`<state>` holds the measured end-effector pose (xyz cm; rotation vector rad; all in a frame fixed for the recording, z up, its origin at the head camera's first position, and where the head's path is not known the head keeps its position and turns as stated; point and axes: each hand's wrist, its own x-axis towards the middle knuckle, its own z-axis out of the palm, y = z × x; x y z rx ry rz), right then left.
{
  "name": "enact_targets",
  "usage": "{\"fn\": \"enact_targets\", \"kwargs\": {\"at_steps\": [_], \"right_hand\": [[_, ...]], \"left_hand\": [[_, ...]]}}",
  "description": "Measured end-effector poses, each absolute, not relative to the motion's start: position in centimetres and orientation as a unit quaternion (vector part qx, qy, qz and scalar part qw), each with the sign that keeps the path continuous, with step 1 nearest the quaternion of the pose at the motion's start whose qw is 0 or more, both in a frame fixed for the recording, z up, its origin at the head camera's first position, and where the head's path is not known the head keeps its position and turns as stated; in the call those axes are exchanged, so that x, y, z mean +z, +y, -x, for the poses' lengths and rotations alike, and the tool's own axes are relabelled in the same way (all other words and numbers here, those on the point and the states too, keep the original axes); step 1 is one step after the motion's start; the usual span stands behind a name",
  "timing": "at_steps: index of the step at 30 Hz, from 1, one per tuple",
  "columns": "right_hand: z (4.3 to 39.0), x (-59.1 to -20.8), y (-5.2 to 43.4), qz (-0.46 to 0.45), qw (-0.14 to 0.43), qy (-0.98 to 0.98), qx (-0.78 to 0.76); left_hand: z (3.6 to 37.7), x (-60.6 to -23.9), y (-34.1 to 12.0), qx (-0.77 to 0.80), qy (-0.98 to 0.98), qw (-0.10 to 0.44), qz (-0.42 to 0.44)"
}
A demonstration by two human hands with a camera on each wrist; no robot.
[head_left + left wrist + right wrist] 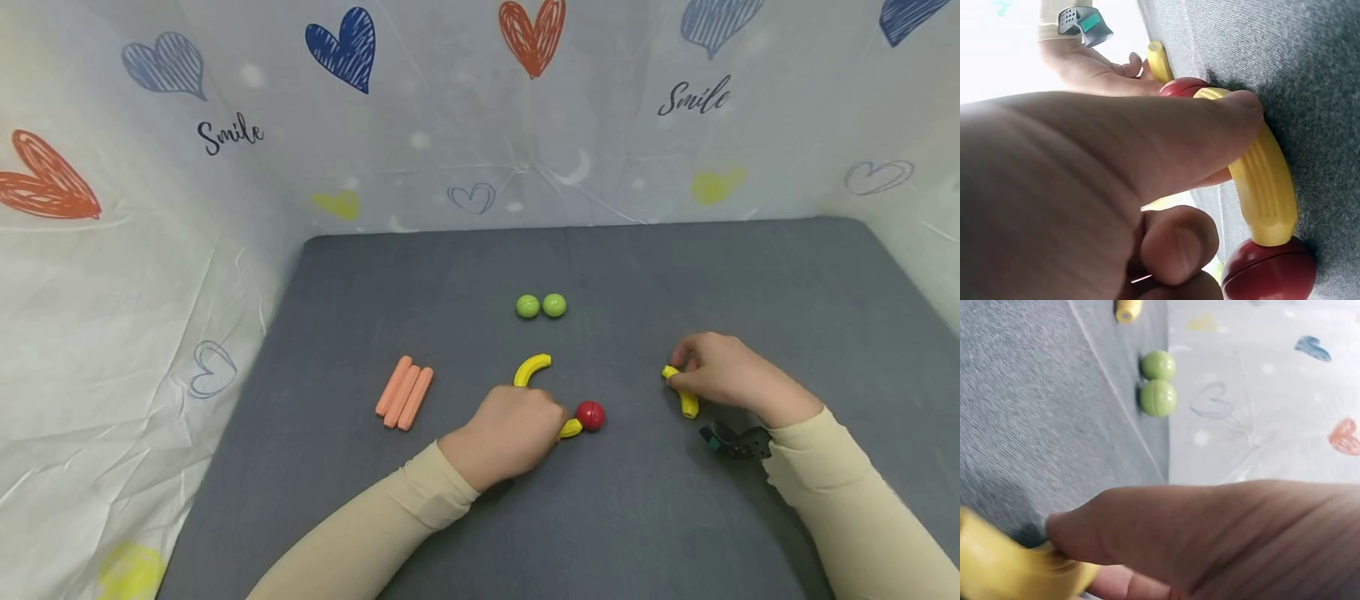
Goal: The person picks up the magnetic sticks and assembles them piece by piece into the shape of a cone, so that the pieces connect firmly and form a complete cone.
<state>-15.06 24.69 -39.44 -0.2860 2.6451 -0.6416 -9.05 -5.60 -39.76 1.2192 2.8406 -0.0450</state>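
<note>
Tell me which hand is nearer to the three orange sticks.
Left. The left hand grips a yellow banana to the right of the orange sticks, apart from them; the right hand holds another banana much farther right.

Beige sleeves, dark teal-marked wristpiece

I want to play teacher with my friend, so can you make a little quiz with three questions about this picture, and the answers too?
1. How many pink-orange sticks lie side by side?
2. True or false: the right hand is holding one of those sticks.
3. In the head view, what colour is the ball nearest the left hand? A: green, B: red, C: blue.

Key: 1. Three. 2. False: it pinches a yellow curved piece. 3. B.
</note>
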Motion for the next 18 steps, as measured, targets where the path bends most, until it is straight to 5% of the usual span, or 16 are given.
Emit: {"fn": "enact_targets", "kwargs": {"at_steps": [18], "right_hand": [[13.5, -41.0, 19.3, 0.109, 0.094, 0.943, -0.301]], "left_hand": [[8.6, -40.0, -4.9, -0.017, 0.913, 0.016, -0.407]]}}
